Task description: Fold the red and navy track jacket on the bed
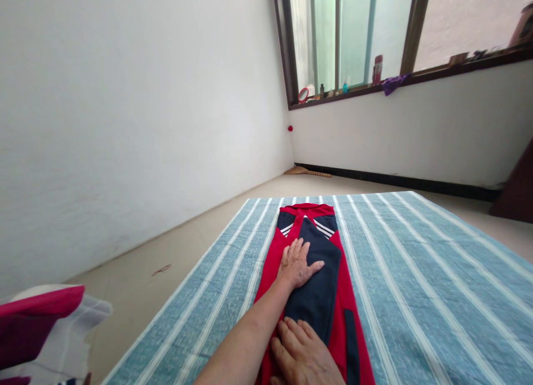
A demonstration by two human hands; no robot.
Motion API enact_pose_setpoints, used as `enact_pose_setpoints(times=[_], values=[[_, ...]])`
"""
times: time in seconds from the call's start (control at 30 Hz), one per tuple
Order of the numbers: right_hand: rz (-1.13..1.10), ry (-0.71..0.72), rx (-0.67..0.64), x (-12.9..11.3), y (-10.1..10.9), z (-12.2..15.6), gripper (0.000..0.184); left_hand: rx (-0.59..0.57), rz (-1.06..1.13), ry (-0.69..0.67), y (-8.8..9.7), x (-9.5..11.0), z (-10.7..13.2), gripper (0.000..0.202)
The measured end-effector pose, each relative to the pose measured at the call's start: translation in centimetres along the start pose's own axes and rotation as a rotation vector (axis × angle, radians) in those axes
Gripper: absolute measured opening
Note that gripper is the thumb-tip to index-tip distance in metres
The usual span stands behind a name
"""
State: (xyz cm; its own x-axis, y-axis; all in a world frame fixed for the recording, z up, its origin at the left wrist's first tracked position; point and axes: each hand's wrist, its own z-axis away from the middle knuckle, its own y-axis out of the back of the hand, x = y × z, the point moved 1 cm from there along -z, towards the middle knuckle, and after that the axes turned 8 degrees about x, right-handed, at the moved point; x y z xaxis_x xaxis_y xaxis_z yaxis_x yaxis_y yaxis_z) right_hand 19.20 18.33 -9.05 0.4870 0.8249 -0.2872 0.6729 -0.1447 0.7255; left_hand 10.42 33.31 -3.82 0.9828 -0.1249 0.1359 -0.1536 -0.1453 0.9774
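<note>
A red and navy track jacket (316, 296) with white stripes near its collar lies lengthwise on a blue-and-white striped cloth (400, 296), its sides folded inward. My left hand (296, 263) rests flat on the navy part in the upper half, thumb spread out to the right. Closer to me, my right hand (308, 354) presses on the lower part, palm down with fingers extended. Neither hand grips the fabric. The jacket's bottom end is partly hidden by my right hand and cut off by the frame.
At lower left sit pink and dark clothing (37, 318) and a whitish see-through item (75, 335). A white wall (145, 124) runs along the left. A broom (308, 171) lies on the floor by the far corner. The windowsill holds a bottle (377, 70), a purple cloth (393, 84) and a round mirror (303, 95).
</note>
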Motion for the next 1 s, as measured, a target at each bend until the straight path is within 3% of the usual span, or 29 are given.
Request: enact_pose_setpoints(times=[0.1, 0.33, 0.7, 1.0], values=[[0.003, 0.007, 0.037, 0.0, -0.08, 0.01, 0.05, 0.003, 0.005, 0.001, 0.02, 0.01, 0.01, 0.084], [0.007, -0.007, -0.053, -0.04, 0.21, -0.2, 0.052, 0.007, 0.014, 0.0, -0.01, -0.01, -0.01, 0.084], [0.003, -0.015, -0.073, -0.03, 0.14, -0.28, 0.051, 0.001, 0.011, 0.003, 0.08, 0.06, 0.04, 0.083], [0.011, 0.023, 0.057, 0.11, -0.04, -0.02, 0.052, -0.002, 0.016, 0.021, 0.19, 0.16, 0.12, 0.085]])
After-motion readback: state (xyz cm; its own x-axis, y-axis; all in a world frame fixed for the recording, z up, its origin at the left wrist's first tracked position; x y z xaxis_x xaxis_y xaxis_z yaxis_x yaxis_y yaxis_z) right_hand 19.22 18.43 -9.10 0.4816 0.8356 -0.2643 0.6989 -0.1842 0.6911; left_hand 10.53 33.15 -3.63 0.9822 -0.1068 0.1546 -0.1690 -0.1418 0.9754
